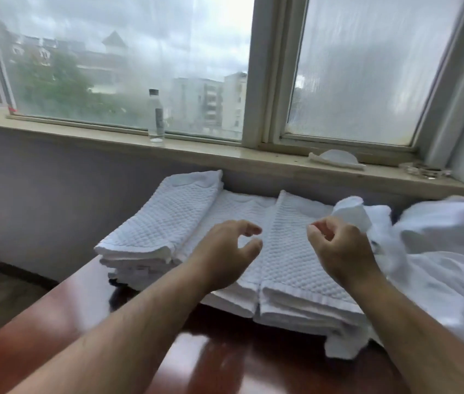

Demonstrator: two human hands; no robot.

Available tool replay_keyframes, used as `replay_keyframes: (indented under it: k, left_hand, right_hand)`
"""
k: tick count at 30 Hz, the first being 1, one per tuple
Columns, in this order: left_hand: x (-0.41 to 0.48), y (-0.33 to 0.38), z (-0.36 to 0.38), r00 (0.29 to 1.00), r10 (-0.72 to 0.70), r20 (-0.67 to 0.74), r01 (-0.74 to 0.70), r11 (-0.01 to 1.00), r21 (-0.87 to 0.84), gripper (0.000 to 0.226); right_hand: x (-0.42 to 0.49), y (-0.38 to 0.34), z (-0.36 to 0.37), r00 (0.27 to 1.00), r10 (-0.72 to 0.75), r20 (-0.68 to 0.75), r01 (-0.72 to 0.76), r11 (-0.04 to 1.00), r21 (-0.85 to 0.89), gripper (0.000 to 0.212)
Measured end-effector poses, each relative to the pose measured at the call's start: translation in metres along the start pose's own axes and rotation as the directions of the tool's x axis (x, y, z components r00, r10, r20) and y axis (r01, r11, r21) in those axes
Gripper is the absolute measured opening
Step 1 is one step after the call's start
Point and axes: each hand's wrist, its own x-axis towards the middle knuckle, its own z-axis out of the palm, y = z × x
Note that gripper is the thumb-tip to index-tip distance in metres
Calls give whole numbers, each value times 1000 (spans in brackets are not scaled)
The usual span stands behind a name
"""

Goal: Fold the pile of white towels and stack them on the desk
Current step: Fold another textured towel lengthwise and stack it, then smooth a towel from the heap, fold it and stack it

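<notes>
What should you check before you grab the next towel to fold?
1. Left hand free: ok, fingers curled open, holding nothing.
2. Right hand free: ok, loosely curled, nothing in it.
3. Unfolded pile within reach: ok, it lies right beside the right hand.
4. Folded stacks tidy: ok, the left one sits higher, the other two lie side by side, edges roughly even.
5. Room on the desk for folding: ok, bare wood shows in front of the stacks.
6. Towels left to fold: cannot tell, the pile is bunched and runs out of view.
</notes>
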Motion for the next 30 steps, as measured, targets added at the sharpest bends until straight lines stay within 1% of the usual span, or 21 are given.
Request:
replay_keyframes:
  k: [3, 6, 9, 11, 13, 14, 15, 16, 17, 18, 19, 21, 24, 27, 28, 30]
  left_hand:
    - [-10, 43, 60, 997, 82, 17, -80, 993, -90, 23]
    - [-20, 87, 123, 987, 151, 49, -139, 973, -183, 19]
    - [-15, 126, 176, 968, 231, 95, -213, 963, -166, 22]
    - [-6, 146, 200, 961, 244, 132, -224, 963, -152, 27]
    - [3, 155, 223, 956, 252, 151, -233, 963, -133, 33]
    - [6, 157, 235, 951, 264, 163, -248, 962, -112, 40]
    - [7, 158, 248, 944, 271, 190, -255, 961, -103, 49]
    - [7, 157, 260, 937, 266, 227, -247, 963, -109, 56]
    - [7, 155, 273, 931, 255, 261, -233, 966, -112, 60]
    - [6, 151, 285, 928, 244, 281, -226, 969, -96, 65]
    - [5, 148, 294, 929, 238, 282, -229, 971, -66, 70]
    - [8, 143, 303, 936, 248, 248, -244, 969, -47, 77]
    - [12, 134, 302, 939, 283, 196, -270, 959, -88, 73]
    - [11, 131, 300, 943, 287, 171, -269, 956, -120, 65]
    - [10, 132, 300, 945, 281, 165, -265, 957, -114, 64]
    - [10, 134, 301, 949, 270, 162, -256, 961, -102, 70]
  right_hand:
    - [-45, 44, -60, 987, 112, -115, -107, 993, 45, 31]
    - [-80, 88, -111, 949, 232, -214, -212, 971, 111, 30]
    - [-91, 124, -149, 911, 312, -272, -290, 950, 119, 29]
    - [-94, 141, -166, 889, 297, -348, -274, 955, 114, 32]
    - [-100, 162, -174, 853, 210, -478, -234, 972, 8, 35]
    - [-103, 174, -174, 845, 169, -507, -239, 968, -74, 31]
    - [-106, 187, -172, 854, 174, -490, -270, 954, -132, 27]
    - [-106, 198, -170, 870, 238, -432, -325, 935, -140, 27]
    - [-105, 208, -169, 879, 320, -354, -385, 914, -128, 31]
    - [-104, 216, -168, 880, 370, -299, -419, 901, -118, 34]
    - [-104, 221, -166, 881, 377, -284, -421, 900, -110, 35]
    - [-103, 223, -163, 882, 361, -304, -401, 913, -80, 36]
    - [-105, 218, -156, 881, 348, -321, -393, 916, -85, 37]
    - [-106, 216, -156, 888, 349, -300, -377, 925, -38, 37]
    - [-106, 215, -157, 889, 354, -291, -372, 928, -7, 38]
    - [-106, 214, -160, 881, 373, -290, -378, 925, 44, 37]
